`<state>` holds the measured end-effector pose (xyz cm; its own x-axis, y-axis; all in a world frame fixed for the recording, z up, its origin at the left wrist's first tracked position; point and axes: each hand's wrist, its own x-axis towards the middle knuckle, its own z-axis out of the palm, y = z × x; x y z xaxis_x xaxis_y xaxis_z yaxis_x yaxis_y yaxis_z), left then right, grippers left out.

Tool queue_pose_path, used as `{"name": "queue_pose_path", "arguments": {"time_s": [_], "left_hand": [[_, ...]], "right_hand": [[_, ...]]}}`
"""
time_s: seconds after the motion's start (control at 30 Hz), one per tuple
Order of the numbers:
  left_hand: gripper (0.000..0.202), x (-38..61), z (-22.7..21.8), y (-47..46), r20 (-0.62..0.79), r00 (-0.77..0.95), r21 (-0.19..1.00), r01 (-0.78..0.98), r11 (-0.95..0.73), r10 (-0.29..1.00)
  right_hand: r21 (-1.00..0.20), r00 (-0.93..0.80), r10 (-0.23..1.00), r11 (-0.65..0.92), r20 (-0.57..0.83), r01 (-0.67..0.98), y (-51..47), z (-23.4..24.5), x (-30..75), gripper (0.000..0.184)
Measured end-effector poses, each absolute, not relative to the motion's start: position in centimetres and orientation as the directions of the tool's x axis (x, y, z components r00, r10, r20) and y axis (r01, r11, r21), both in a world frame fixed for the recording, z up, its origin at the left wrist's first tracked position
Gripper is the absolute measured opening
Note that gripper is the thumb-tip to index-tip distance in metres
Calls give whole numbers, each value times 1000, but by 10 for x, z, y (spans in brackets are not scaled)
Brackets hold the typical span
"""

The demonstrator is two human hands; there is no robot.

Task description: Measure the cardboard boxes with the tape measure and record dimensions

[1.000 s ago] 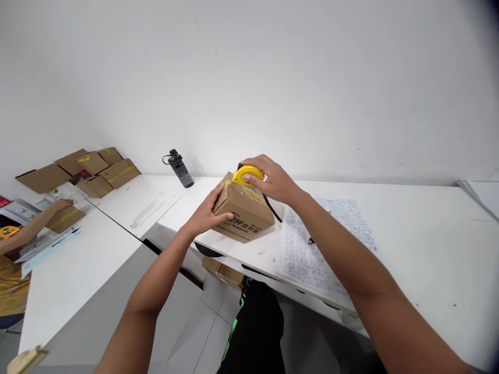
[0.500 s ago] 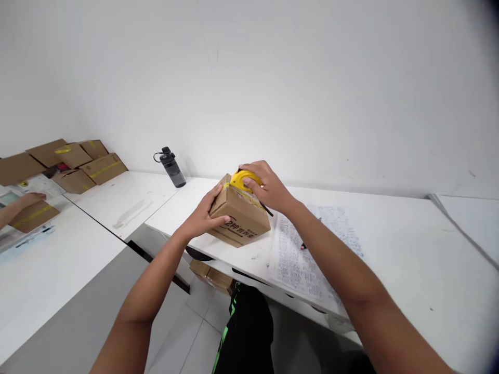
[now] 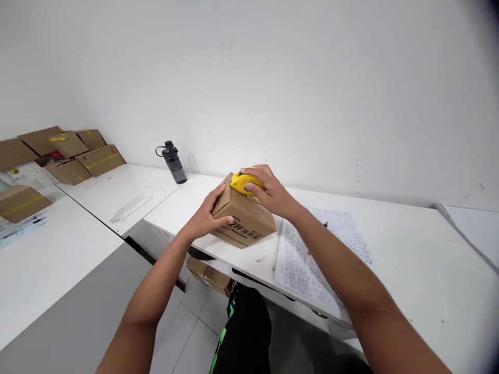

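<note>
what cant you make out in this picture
In the head view:
- handwritten paper: writing too small to read
- likely pen: mostly behind the right forearm
- tape measure: partly behind the right hand
- taped box at left: cut off by the picture's edge

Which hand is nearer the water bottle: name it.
Left. The left hand, on the cardboard box, is in front and right of the water bottle; the right hand, holding the yellow tape measure, is farther right.
</note>
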<state>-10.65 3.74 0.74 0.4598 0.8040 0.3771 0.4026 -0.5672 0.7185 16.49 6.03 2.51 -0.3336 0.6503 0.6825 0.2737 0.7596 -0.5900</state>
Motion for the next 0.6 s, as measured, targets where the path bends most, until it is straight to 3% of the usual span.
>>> {"name": "queue_pose_path", "arguments": {"time_s": [0.17,0.37,0.5,0.6], "left_hand": [[108,-149,-23,29,388,329,788,367,-495,861],[79,-193,-64,16,280,228,846,400,-352,933],[87,-177,-30,20,448,59,813,389,-433,892],[67,-148,16,28,431,34,735,567,-373,902]], "right_hand": [[-556,-504,678,732,536,394,50,24,154,41],[-365,-600,651,759,465,539,32,31,140,36],[-317,-596,633,770,494,554,27,30,133,36],[-312,-589,626,774,511,551,27,27,130,36]]}}
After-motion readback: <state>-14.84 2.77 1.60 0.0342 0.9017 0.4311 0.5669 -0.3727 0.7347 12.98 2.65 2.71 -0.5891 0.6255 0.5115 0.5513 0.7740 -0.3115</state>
